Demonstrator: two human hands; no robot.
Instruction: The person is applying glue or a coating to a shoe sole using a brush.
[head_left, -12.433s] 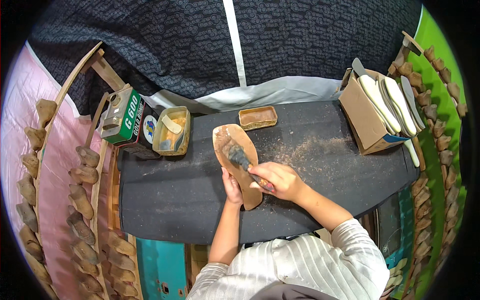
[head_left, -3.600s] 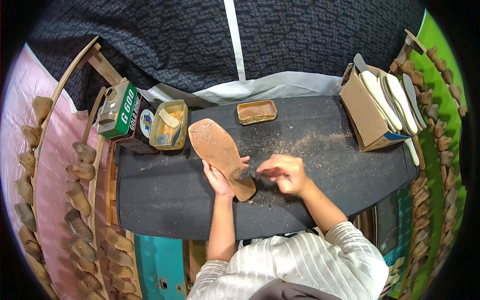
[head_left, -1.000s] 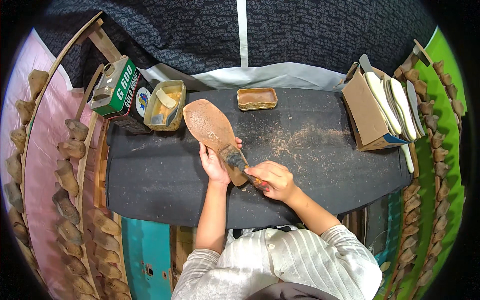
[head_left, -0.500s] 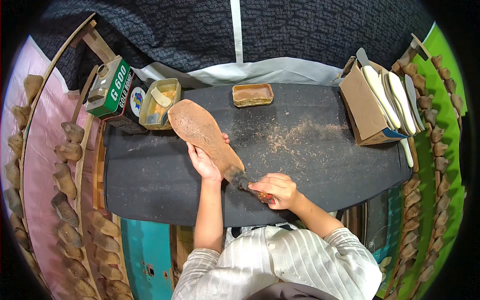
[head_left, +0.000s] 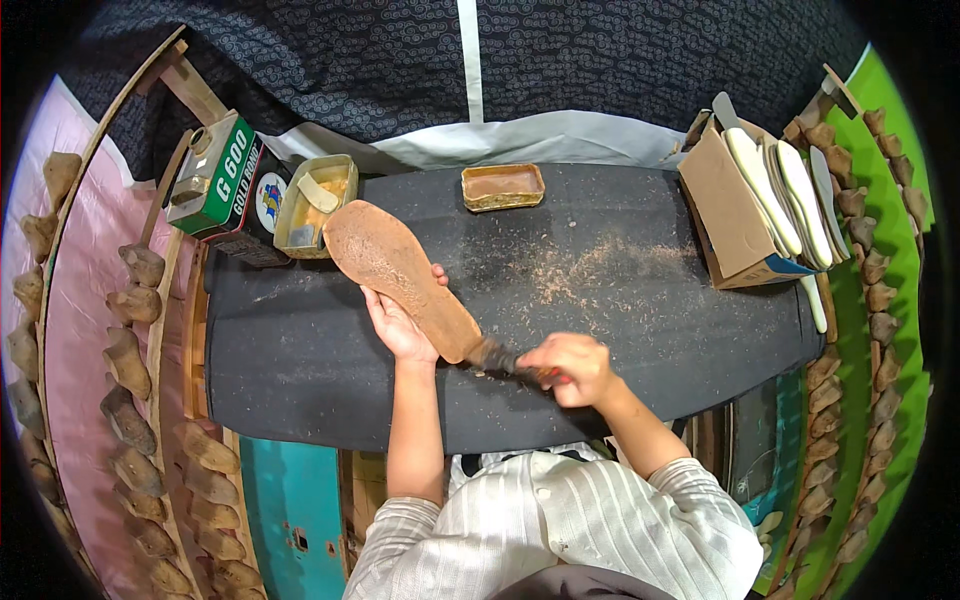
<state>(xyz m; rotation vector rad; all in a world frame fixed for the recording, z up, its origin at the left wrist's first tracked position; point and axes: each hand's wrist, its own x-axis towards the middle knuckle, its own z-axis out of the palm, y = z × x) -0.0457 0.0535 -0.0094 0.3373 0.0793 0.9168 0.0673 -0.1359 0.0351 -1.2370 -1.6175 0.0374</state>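
Observation:
My left hand (head_left: 405,328) grips a tan shoe sole (head_left: 385,250) from beneath, with fingertips curling round its right edge. The sole lies at a slant above the table, its broad end up and to the left, its narrower end near my right hand (head_left: 575,368). That hand is closed round a dark-bristled brush (head_left: 497,358), with some red showing at its grip. The brush is blurred by motion. Its bristles are at the sole's narrow end; whether they touch it I cannot tell.
Light shavings (head_left: 575,275) are scattered over the black-covered table (head_left: 300,370). A shallow tray of brown stuff (head_left: 502,187) sits at the back. At back left stand a green-and-black can (head_left: 225,190) and a glue tub (head_left: 345,180); at right, a cardboard box (head_left: 725,215) holds pale soles. Shoe lasts (head_left: 130,360) line side racks.
The brush has moved right and a little down, off the sole's face to its narrow end. My left hand and the sole have shifted slightly left.

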